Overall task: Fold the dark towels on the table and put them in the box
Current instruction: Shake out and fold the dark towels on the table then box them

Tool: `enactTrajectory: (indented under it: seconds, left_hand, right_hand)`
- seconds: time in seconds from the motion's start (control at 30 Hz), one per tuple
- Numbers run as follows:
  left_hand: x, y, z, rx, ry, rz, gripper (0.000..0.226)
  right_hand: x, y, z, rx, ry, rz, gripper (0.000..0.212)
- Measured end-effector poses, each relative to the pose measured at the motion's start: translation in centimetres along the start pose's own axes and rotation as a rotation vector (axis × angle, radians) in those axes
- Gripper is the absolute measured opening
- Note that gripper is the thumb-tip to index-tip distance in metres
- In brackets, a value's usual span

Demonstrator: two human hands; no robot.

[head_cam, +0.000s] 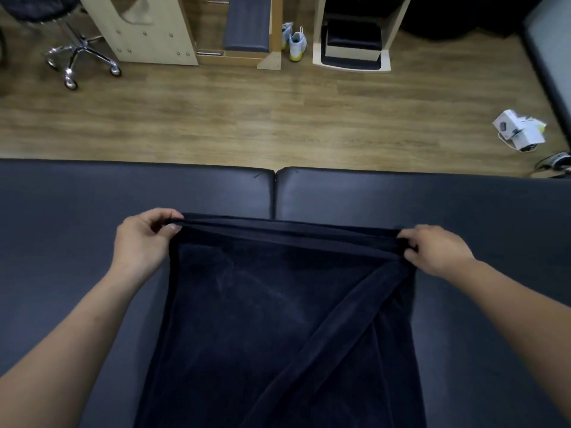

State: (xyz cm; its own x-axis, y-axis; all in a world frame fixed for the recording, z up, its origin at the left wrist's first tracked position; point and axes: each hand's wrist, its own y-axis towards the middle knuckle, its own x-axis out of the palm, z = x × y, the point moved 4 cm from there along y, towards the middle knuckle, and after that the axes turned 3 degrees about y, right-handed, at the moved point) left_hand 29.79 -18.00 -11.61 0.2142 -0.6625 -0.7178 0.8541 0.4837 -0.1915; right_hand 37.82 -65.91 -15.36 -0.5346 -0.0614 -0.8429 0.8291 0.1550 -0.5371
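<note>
A dark navy towel point(278, 319) is stretched out over the dark padded table point(77, 211), running from the middle of the table down past the bottom of the view. My left hand point(145, 239) pinches its far left corner. My right hand point(432, 251) pinches its far right corner. The far edge between them is pulled taut and shows doubled layers. A diagonal fold runs across the towel's right half. No box for the towels is in view.
The table has a seam point(275, 193) at its middle. Beyond its far edge lies wooden floor with a wheeled stool point(77, 54), wooden furniture point(154, 29), a pair of shoes point(293, 41) and small white boxes point(519, 131) at the right.
</note>
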Motion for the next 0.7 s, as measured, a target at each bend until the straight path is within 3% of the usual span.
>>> enactTrajectory:
  seconds: [0.17, 0.3, 0.5, 0.6, 0.7]
  left_hand:
    - [-2.6, -0.9, 2.1, 0.112, 0.072, -0.016, 0.020]
    - [-6.1, -3.4, 4.6, 0.314, 0.190, -0.030, 0.013]
    - [-15.2, -11.2, 7.4, 0.645, 0.272, 0.167, 0.020]
    - [-21.0, -16.8, 6.6, 0.684, 0.185, 0.286, 0.016]
    - [-26.5, -22.5, 4.0, 0.638, 0.102, 0.363, 0.020]
  right_hand:
    - [-5.1, -7.0, -0.3, 0.045, -0.084, 0.221, 0.036]
    - [-9.5, -15.7, -0.1, 0.072, -0.122, 0.347, 0.031]
    - [-12.7, -27.3, -1.7, 0.061, -0.276, 0.526, 0.030]
    - [-10.8, -32.1, -5.7, 0.059, -0.595, 0.266, 0.020]
    - [-7.7, -39.7, -9.4, -0.041, -0.605, 0.177, 0.020]
